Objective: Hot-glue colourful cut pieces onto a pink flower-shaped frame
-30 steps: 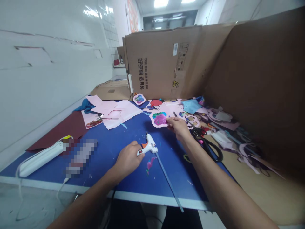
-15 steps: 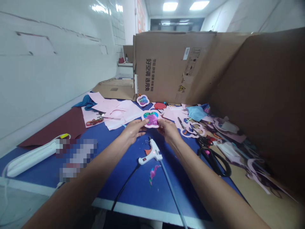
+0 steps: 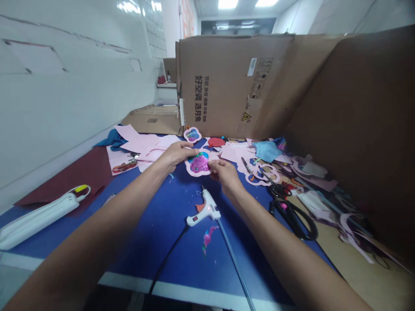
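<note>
Both my hands hold a pink flower-shaped paper cutout [image 3: 198, 164] with a magenta and blue centre, just above the blue table [image 3: 168, 224]. My left hand [image 3: 177, 153] pinches its upper left edge. My right hand [image 3: 223, 170] grips its right edge. A white hot glue gun [image 3: 205, 207] lies on the table just in front of my hands, its black cord [image 3: 167, 259] running toward me.
Large black scissors [image 3: 293, 214] lie to the right among paper scraps. Pink paper sheets [image 3: 145, 144] and a second flower cutout [image 3: 192, 134] lie farther back. A white power strip [image 3: 35, 218] sits at left. Cardboard walls [image 3: 246, 82] close the back and right.
My left hand let go of the glue gun and joined the right on the cutout. The cutout has shifted slightly toward the left and lower.
</note>
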Demonstrator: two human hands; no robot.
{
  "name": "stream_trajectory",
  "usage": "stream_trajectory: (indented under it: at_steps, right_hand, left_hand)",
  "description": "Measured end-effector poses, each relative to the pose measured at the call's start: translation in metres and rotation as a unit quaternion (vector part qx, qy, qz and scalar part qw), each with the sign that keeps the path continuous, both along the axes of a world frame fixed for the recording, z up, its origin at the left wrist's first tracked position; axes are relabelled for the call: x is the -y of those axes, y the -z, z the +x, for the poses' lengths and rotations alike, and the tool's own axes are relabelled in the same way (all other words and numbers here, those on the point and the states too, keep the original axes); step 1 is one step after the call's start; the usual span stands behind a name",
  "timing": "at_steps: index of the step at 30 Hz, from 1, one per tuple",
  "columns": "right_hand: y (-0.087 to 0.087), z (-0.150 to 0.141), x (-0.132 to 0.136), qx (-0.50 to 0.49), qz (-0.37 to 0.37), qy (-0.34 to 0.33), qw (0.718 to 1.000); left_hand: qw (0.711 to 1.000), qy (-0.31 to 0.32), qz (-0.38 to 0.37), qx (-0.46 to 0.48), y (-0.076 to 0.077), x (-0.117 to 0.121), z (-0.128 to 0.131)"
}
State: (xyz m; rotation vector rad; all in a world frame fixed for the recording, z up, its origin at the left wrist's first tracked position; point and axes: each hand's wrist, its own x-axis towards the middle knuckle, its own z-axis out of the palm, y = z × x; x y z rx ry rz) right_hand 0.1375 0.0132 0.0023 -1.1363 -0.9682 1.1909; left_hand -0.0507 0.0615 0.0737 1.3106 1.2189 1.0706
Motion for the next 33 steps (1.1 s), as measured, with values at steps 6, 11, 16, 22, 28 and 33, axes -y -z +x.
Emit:
stream_trajectory:
  at_steps: [6,11,16,22,28,33]
  right_hand:
    - [0.001,0.001,-0.006,0.039,0.041,-0.037,0.998]
    - [0.001,0.004,-0.009,0.063,0.054,-0.049,0.995]
    - [0.003,0.005,-0.008,0.078,0.056,-0.055,0.994]
    - [0.0,0.0,-0.006,0.091,0.042,-0.06,0.993]
    - [0.003,0.0,-0.014,0.14,-0.016,-0.058,0.988]
    - [0.018,-0.001,-0.039,0.238,-0.071,-0.043,0.968]
  left_hand:
    - [0.969,0.157,0.029,-0.186,-0.027,-0.016,0.002]
    - [0.942,0.212,0.018,-0.261,-0.03,-0.019,0.0]
    - [0.947,0.223,0.015,-0.232,-0.025,-0.014,-0.002]
    - [0.951,0.208,0.014,-0.229,-0.02,-0.014,0.0]
    - [0.944,0.114,0.148,-0.272,-0.002,-0.022,0.0]
    - [0.871,0.078,0.325,-0.36,0.034,-0.025,-0.011]
